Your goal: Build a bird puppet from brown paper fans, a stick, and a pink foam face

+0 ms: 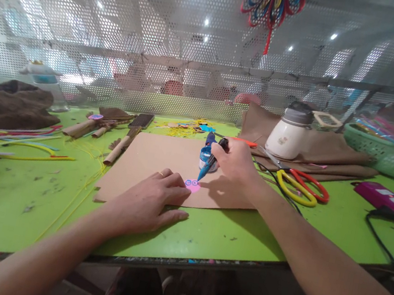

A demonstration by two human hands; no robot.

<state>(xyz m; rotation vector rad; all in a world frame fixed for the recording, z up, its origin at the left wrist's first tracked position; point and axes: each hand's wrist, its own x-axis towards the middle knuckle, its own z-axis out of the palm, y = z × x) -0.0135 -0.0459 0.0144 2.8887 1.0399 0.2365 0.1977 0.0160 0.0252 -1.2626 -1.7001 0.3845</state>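
Observation:
In my right hand (236, 159) is a dark pen with a blue tip (205, 170), pinched between thumb and fingers. Its point is at a small round pink piece (194, 188), which carries two blue ring-like marks. My left hand (158, 196) lies flat with its fingers stretched out, the index fingertip at the pink piece's left edge. Both rest over a brown cardboard sheet (153, 160). Just behind the pen stands a small open jar with blue on its rim (204, 154), partly covered by the pen and my right hand.
Yellow and red-handled scissors (298, 187) and a purple device with a cord (388, 202) lie right. A white jar with a grey lid (290, 130) and green basket (388, 152) stand behind. Rolled brown paper pieces (121, 147) and yellow strands (80, 188) lie left. Perforated panel (146, 18) rises behind.

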